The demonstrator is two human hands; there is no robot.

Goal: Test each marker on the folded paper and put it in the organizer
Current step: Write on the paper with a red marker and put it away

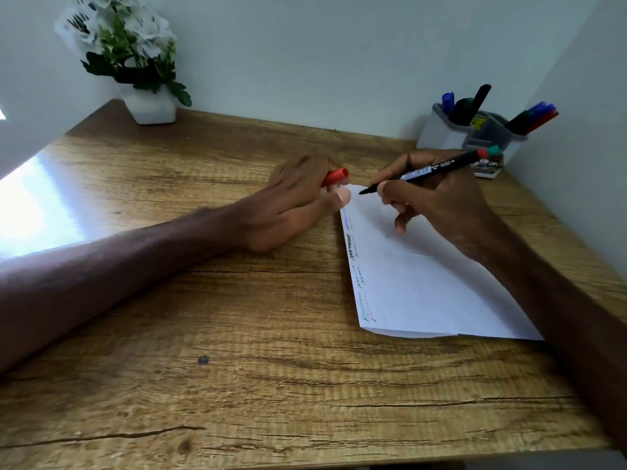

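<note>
The right hand (437,201) pinches a black marker (427,171); its tip is at the far corner of the folded paper (424,283) on the table (237,334); the left hand (295,201) grips a red cap (336,177) just beside that corner; the organizer (437,130) stands behind, with pens (480,96) in it.
</note>
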